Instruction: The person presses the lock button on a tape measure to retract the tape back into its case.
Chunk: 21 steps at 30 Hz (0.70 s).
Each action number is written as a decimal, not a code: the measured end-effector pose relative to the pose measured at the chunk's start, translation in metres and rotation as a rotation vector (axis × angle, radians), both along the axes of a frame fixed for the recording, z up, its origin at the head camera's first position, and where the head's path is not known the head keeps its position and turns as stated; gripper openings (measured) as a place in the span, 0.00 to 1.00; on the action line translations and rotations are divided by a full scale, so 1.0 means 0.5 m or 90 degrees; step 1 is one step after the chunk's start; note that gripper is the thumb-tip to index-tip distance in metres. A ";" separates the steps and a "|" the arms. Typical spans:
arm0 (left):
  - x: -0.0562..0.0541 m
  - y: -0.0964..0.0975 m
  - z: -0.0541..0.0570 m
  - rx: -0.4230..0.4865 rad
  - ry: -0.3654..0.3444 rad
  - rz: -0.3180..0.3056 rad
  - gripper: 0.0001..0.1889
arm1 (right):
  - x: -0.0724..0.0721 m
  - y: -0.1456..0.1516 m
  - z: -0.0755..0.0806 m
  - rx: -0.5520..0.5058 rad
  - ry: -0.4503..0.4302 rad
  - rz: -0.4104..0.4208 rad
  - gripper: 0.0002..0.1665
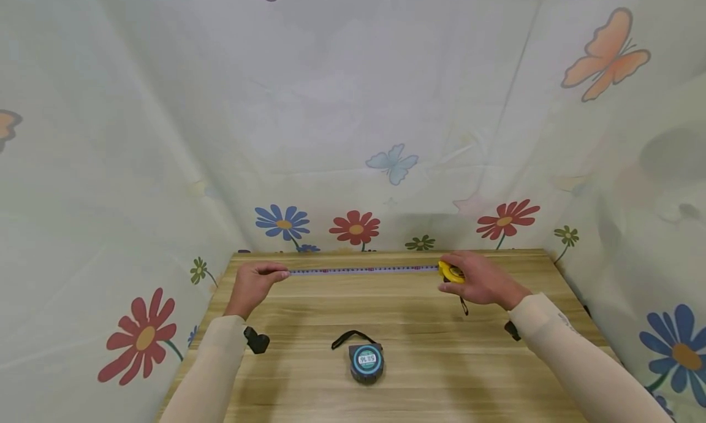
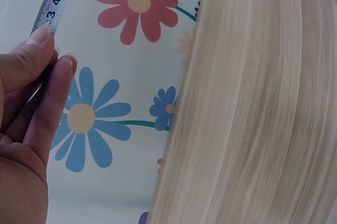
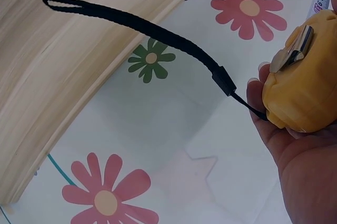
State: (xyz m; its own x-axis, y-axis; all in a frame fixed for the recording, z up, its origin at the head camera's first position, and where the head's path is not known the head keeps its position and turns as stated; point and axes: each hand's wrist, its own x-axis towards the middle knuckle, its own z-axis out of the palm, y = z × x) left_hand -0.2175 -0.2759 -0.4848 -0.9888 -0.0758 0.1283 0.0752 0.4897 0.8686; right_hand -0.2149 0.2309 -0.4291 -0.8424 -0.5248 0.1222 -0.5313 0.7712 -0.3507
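As I watch from my end, L hand (image 1: 255, 285), left of ctr, pinches the numbered white blade (image 1: 353, 271) near its free end; long axis runs near-horiz. across the lower half of frame, straight btwn both hands. Lower ctr, a blue-faced tape measure (image 1: 366, 363) w/ black wrist strap (image 1: 353, 333) lies apart, neither hand clearly nearer. Right of ctr, R hand (image 1: 482, 279) grips the yellow tape-measure case (image 3: 303, 87) at the blade's other end, black lanyard (image 3: 150, 28) loose. Surface: wood-grain table (image 1: 325, 306), lower frame. Room: white curtain (image 1: 430, 73), flower/butterfly print, behind + both sides.
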 end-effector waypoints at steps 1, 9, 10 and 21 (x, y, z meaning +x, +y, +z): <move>0.000 0.001 0.000 0.001 0.002 -0.001 0.09 | 0.000 0.000 0.000 -0.001 -0.002 0.002 0.32; 0.000 0.002 0.000 0.001 0.010 -0.003 0.08 | -0.001 -0.001 -0.001 -0.001 -0.005 -0.003 0.33; 0.000 0.002 0.000 0.004 0.009 -0.004 0.08 | -0.001 -0.001 -0.001 0.000 -0.006 -0.003 0.34; 0.000 0.006 -0.002 -0.007 0.001 -0.002 0.08 | -0.003 0.000 -0.007 -0.004 0.007 0.010 0.34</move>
